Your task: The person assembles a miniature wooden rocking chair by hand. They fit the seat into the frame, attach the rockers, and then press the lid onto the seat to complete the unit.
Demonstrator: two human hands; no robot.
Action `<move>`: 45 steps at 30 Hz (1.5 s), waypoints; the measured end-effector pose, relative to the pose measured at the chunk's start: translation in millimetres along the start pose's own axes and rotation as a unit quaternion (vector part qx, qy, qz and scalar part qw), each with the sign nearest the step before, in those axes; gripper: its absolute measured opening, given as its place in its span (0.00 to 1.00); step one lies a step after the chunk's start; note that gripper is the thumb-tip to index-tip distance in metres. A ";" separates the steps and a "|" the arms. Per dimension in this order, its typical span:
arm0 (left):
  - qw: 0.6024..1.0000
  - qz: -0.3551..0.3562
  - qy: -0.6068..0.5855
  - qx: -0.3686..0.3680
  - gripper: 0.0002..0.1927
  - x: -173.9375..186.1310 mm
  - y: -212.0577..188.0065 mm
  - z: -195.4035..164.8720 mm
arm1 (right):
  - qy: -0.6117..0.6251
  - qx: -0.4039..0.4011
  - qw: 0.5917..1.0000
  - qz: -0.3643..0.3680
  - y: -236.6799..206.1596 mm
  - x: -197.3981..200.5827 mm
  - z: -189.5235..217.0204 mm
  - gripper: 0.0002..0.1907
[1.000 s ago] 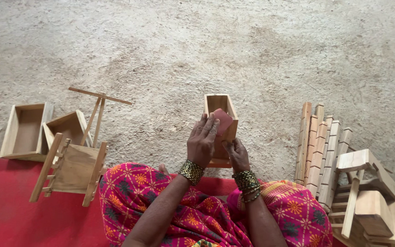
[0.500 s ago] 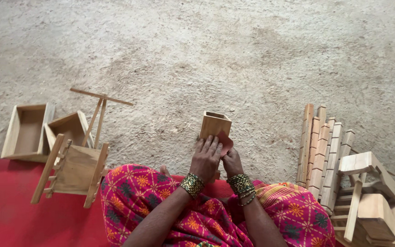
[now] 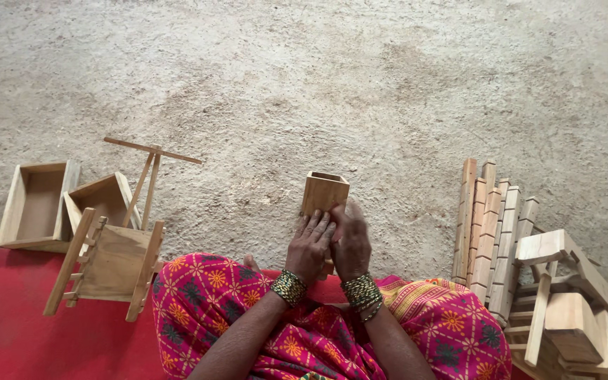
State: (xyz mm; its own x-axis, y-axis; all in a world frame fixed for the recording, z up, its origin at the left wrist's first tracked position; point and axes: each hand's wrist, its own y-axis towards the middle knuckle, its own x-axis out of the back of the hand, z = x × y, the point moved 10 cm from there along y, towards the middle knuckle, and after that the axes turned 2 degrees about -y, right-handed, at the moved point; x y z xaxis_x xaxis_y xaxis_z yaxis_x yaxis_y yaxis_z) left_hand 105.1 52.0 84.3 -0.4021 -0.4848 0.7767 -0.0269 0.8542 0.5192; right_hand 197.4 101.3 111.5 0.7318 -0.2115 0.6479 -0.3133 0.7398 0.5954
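Rough sandy floor (image 3: 332, 77) bears open wooden boxes (image 3: 36, 205), stacked slats (image 3: 492, 225) (right) and a red mat (image 3: 15, 338).

We see a rough, sandy-grey concrete floor (image 3: 360, 77) under flat daylight, with a red mat (image 3: 15, 331) spread along its near edge.
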 end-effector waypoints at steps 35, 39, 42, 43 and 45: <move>0.543 0.100 -0.570 0.609 0.33 -102.0 -119.0 87.1 | 0.197 -0.164 0.964 0.075 -11.4 -25.8 -26.8 0.04; 0.764 0.080 -0.407 0.495 0.36 -53.1 -90.5 82.1 | 0.206 -0.102 0.971 0.063 -12.2 -25.6 -29.8 0.03; 0.891 0.048 -0.239 0.384 0.34 -3.3 -59.9 73.1 | 0.276 -0.141 0.949 0.061 -13.0 -29.6 -41.9 0.04; 0.900 0.048 -0.223 0.372 0.33 6.9 -51.7 72.7 | 0.319 -0.216 0.919 0.082 -19.0 -38.5 -53.1 0.04; 0.909 0.052 -0.203 0.361 0.32 23.5 -36.9 70.5 | 0.369 -0.295 0.876 0.097 -27.2 -46.9 -61.6 0.05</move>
State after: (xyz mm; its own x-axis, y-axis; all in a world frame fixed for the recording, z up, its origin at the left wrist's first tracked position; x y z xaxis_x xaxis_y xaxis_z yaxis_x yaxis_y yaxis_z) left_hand 32.1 22.3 58.3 -0.7375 -0.4101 0.5366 -0.5036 0.8633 -0.0324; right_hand 208.9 130.5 35.7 0.9599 0.2635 0.0954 -0.2663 0.9637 0.0176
